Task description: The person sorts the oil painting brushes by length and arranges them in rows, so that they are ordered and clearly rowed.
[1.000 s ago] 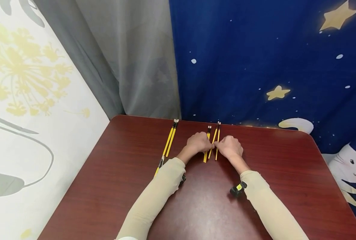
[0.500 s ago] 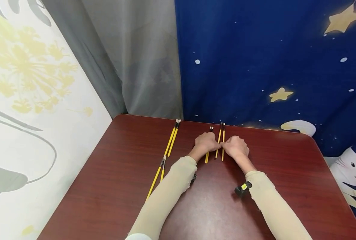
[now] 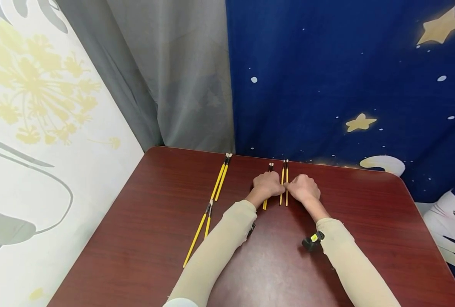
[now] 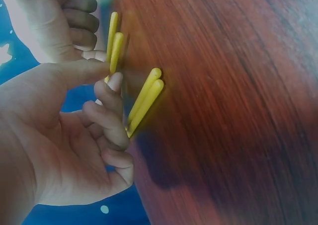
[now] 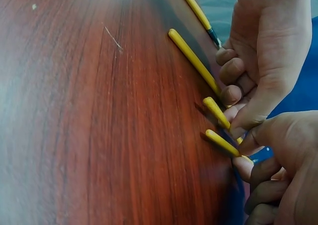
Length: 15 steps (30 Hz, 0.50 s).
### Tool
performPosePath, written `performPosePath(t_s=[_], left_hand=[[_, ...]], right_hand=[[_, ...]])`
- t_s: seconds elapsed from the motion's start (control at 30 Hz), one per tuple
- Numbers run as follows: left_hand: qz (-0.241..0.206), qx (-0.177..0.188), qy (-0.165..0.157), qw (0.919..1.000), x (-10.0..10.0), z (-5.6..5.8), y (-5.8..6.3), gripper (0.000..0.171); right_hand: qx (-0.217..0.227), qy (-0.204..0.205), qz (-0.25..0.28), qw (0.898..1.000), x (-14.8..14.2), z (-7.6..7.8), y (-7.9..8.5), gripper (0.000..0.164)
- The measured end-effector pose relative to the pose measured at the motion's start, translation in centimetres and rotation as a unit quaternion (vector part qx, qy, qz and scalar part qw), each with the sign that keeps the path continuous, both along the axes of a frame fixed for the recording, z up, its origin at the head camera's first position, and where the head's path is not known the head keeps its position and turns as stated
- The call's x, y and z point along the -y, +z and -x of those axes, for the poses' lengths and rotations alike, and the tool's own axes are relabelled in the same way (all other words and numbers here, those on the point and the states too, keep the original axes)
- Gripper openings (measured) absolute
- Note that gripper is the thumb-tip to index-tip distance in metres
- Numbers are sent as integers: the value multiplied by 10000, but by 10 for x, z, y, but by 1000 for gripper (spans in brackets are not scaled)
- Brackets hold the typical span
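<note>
Two slim yellow paintbrushes with black ferrules and pale tips stand side by side between my hands near the table's back edge. My left hand (image 3: 267, 184) pinches the left paintbrush (image 5: 214, 110) between thumb and forefinger. With thumb and forefinger my right hand (image 3: 304, 187) pinches the right paintbrush (image 5: 221, 142). The two thumbs nearly meet in the head view. Another pair of paintbrushes (image 4: 145, 105) lies close together on the table beneath my left hand, which covers their middles in the head view.
Toward the left of the reddish-brown table (image 3: 166, 192) lies a pair of paintbrushes (image 3: 220, 177). Nearer me a further pair (image 3: 195, 239) spreads into a narrow V, partly behind my left sleeve. A grey curtain (image 3: 193, 85) and a blue starry curtain (image 3: 289, 106) hang behind the table.
The two paintbrushes between my hands have gone from a slanted, crossing lean to nearly parallel. Both hands have shifted slightly right in the view, uncovering more of the near-left pair.
</note>
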<state>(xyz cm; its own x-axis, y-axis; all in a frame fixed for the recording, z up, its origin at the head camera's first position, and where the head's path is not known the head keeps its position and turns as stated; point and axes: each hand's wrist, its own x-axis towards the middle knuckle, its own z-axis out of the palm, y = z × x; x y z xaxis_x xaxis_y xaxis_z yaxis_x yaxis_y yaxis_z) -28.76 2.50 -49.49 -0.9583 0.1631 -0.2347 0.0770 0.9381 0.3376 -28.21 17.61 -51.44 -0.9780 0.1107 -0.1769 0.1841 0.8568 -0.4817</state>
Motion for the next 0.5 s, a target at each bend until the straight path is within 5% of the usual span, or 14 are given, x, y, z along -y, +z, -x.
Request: performPosePath(t_s=[0.5], left_hand=[[239, -166, -62, 9996, -5, -5, 1, 27]], right_hand=[[158, 182, -36, 9997, -1, 0, 3, 33]])
